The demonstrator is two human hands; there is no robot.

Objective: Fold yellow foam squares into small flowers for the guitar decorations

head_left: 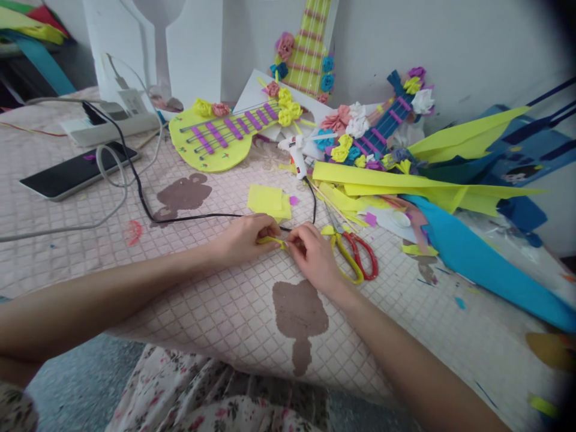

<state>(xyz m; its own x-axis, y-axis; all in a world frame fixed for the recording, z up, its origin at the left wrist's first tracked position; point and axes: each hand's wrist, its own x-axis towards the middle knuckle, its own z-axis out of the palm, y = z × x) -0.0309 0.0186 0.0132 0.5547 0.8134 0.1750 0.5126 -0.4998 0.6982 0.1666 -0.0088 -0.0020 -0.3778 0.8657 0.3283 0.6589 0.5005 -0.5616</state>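
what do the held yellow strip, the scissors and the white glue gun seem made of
Yellow strip: probably paper, matte like the yellow squares.
Scissors: likely plastic handles, smooth, brightly coloured; grey blades suggest metal.
White glue gun: seemingly hard plastic, smooth, moulded.

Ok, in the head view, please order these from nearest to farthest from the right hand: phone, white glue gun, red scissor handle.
From the right hand:
1. Red scissor handle, to its right
2. White glue gun, beyond it toward the wall
3. Phone, far left
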